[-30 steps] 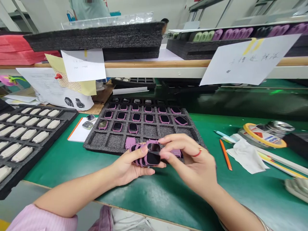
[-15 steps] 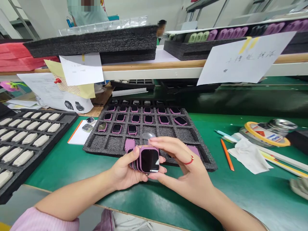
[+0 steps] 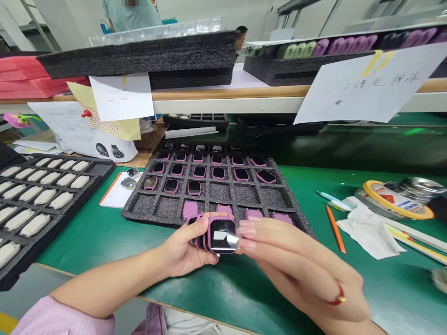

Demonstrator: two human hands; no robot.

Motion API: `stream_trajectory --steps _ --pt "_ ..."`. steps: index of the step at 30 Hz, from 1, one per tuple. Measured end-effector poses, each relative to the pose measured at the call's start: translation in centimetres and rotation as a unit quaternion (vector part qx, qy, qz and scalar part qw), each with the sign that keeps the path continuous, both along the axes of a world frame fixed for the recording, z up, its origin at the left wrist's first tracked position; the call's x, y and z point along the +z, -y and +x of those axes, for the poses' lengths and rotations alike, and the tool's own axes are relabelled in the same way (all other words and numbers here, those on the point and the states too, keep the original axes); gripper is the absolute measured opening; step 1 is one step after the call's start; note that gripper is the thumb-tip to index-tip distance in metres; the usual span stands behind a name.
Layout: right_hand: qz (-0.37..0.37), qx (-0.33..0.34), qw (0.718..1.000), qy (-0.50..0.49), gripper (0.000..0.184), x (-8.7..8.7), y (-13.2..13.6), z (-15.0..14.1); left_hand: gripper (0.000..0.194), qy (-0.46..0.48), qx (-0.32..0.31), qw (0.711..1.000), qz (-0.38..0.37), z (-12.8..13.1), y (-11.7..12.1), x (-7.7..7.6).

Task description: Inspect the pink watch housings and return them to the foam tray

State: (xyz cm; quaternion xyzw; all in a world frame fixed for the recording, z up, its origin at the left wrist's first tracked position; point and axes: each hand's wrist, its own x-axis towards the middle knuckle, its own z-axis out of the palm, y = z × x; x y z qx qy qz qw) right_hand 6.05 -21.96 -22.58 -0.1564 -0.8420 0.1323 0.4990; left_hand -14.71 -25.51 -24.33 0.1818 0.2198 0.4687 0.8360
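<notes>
My left hand (image 3: 181,249) is closed around a small stack of pink watch bodies; the front one (image 3: 222,235) faces me with its dark screen catching a white glare. My right hand (image 3: 296,270) reaches in from the right with its fingers stretched out side by side. Their tips touch the right edge of that front watch, and the thumb is hidden. A red ring sits on one right finger. Just behind both hands lies a black foam tray (image 3: 157,207) with several pink watches in its pockets, some screen up, some face down in the near row.
A second foam tray (image 3: 38,195) of white parts lies at the left. A notepad (image 3: 113,195) holds two loose watch bodies. To the right are an orange pen (image 3: 335,228), a white cloth (image 3: 370,228) and a tape roll (image 3: 394,197). A shelf with hanging papers (image 3: 370,88) runs behind.
A second ago my right hand held a thin film over the front watch's screen. It has since dropped lower and to the right, fingers straightened against the watch's edge. My left hand has barely moved.
</notes>
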Motion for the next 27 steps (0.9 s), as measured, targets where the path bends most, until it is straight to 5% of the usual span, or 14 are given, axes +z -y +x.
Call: stream_trajectory --steps 5,12,20,27 --pt "-0.034 0.068 0.993 0.092 0.049 0.2 0.8 0.2 0.052 -0.049 0.022 0.998 -0.038 0.0 0.1 0.2" --pt "0.075 -0.004 0.995 0.063 0.052 0.0 -0.3 -1.7 0.046 -0.051 0.034 0.998 -0.015 0.3 0.2 0.3" --pt "-0.147 0.017 0.989 0.022 0.050 -0.6 -0.1 -2.9 0.038 -0.050 0.062 0.996 -0.033 0.7 0.0 0.2" --pt "-0.113 0.009 0.993 0.030 0.049 -0.2 -0.5 -2.5 0.053 -0.024 -0.014 1.000 -0.013 0.1 -0.1 0.0"
